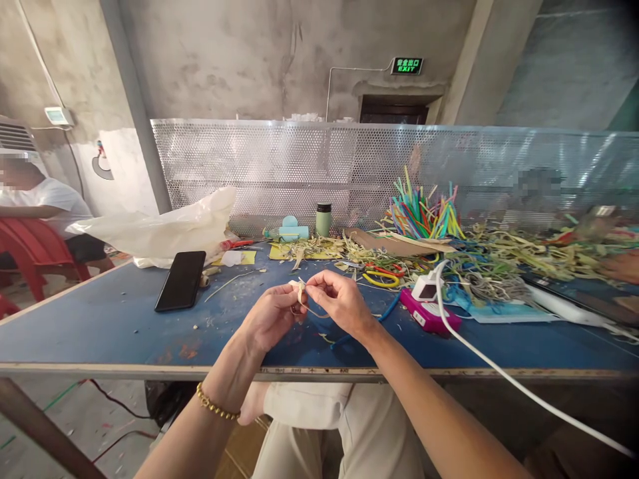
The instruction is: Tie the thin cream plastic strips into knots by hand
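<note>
From my station I see left hand and right hand pinching a pale strip; above, beyond the grip, a sign reads "安全出口 EXIT" (green lettering).

I sit at a blue-topped table, worn and flecked with scraps. To my left lie 1 black phone and, farther back, a whitish plastic bag. 1 green bottle stands toward the back. Rightward I have 1 magenta power strip near heaped dry strips.
</note>
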The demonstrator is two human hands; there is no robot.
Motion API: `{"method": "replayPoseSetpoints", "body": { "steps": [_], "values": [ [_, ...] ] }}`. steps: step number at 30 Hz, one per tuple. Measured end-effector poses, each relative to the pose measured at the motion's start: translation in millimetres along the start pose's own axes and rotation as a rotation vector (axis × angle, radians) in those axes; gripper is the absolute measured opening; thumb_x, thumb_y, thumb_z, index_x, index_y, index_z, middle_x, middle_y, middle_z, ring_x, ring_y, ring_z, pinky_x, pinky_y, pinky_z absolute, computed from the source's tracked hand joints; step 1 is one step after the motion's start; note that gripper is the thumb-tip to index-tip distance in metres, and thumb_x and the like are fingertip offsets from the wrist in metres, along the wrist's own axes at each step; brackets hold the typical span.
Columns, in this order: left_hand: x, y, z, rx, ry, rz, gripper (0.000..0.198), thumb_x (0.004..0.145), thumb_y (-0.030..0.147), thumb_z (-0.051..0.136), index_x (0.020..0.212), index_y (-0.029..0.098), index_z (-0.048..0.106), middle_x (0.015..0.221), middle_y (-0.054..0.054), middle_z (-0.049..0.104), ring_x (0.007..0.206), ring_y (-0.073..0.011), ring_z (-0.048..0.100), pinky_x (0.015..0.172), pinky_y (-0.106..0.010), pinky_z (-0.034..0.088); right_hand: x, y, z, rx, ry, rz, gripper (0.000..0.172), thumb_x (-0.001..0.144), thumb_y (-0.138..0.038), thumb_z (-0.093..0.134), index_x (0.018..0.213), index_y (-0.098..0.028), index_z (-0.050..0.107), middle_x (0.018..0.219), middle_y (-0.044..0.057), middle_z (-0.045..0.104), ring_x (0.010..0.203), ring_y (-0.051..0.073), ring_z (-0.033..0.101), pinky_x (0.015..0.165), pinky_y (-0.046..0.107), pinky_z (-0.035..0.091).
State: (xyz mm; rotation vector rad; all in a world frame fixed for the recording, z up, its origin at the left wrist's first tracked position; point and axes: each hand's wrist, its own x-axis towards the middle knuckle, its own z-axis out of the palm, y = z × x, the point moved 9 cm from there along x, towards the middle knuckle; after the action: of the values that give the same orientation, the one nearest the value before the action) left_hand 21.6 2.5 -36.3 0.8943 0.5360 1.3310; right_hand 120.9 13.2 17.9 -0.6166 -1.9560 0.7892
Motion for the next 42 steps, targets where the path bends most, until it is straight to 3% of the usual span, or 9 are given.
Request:
{"method": "replayPoseSetpoints", "body": {
  "steps": [3, 6, 10, 16, 28, 32, 42],
  "values": [
    [-1.8, 2.0, -0.2, 0.075, 0.047, 0.032, 0.017, 0.066, 0.022, 0.079, 0.069, 0.01, 0.067, 0.065, -0.003, 0.059, 0.055, -0.0104, 0.052, 0.053, -0.024, 0.037, 0.1, 0.2, -2.6, -0.037, 0.029, -0.006, 0.013, 0.085, -0.029, 0.059, 0.081, -0.017, 0.062, 0.069, 0.001, 0.064, 0.058, 0.011, 0.053, 0.054, 0.022, 0.041],
    [-4.8, 12.5, -2.6, 0.235, 0.139, 0.156, 0.02, 0.065, 0.027, 0.08, 0.069, 0.01, 0.069, 0.061, -0.003, 0.059, 0.054, -0.0095, 0.05, 0.053, -0.023, 0.034, 0.0, -0.2, -5.7, -0.095, 0.069, -0.005, 0.013, 0.082, -0.029, 0.061, 0.077, -0.017, 0.063, 0.062, -0.002, 0.057, 0.052, 0.009, 0.044, 0.049, 0.021, 0.035],
    [-8.0, 22.6, -5.7, 0.387, 0.223, 0.265, 0.021, 0.065, 0.029, 0.08, 0.073, 0.011, 0.073, 0.06, -0.003, 0.062, 0.055, -0.0102, 0.05, 0.054, -0.023, 0.034, -0.3, -0.7, -6.9, -0.093, 0.093, 0.029, 0.012, 0.078, -0.028, 0.062, 0.076, -0.016, 0.063, 0.057, -0.003, 0.054, 0.049, 0.009, 0.041, 0.046, 0.021, 0.033],
    [-7.5, 22.4, -1.9, 0.31, 0.185, 0.265, 0.022, 0.058, 0.028, 0.085, 0.066, 0.011, 0.074, 0.076, -0.007, 0.068, 0.059, -0.0096, 0.051, 0.055, -0.024, 0.036, -0.6, -3.6, -12.5, -0.111, 0.153, 0.016, 0.014, 0.078, -0.03, 0.061, 0.075, -0.017, 0.065, 0.055, -0.003, 0.052, 0.049, 0.01, 0.042, 0.047, 0.021, 0.034],
    [-9.6, 28.6, -1.1, 0.356, 0.22, 0.311, 0.024, 0.057, 0.031, 0.086, 0.068, 0.012, 0.076, 0.069, -0.005, 0.067, 0.06, -0.0106, 0.05, 0.058, -0.023, 0.037, 0.6, -0.9, -10.3, -0.078, 0.129, 0.031, 0.016, 0.077, -0.03, 0.064, 0.07, -0.018, 0.058, 0.057, -0.003, 0.051, 0.05, 0.009, 0.04, 0.045, 0.022, 0.031],
    [-9.9, 28.2, 0.0, 0.319, 0.208, 0.301, 0.024, 0.058, 0.032, 0.085, 0.066, 0.012, 0.075, 0.066, -0.004, 0.064, 0.062, -0.0115, 0.051, 0.06, -0.023, 0.039, 0.3, -0.1, -8.9, -0.032, 0.106, 0.027, 0.024, 0.08, -0.036, 0.064, 0.068, -0.018, 0.053, 0.059, -0.003, 0.051, 0.051, 0.009, 0.042, 0.047, 0.022, 0.033],
    [-8.0, 19.3, -4.1, 0.129, 0.21, 0.206, 0.027, 0.051, 0.025, 0.089, 0.068, 0.009, 0.075, 0.067, -0.004, 0.064, 0.059, -0.008, 0.051, 0.058, -0.019, 0.04, -0.8, 0.2, -4.8, -0.014, 0.066, 0.007, 0.026, 0.085, -0.037, 0.063, 0.071, -0.017, 0.056, 0.061, -0.003, 0.051, 0.053, 0.009, 0.041, 0.049, 0.022, 0.034]
  ]
}}
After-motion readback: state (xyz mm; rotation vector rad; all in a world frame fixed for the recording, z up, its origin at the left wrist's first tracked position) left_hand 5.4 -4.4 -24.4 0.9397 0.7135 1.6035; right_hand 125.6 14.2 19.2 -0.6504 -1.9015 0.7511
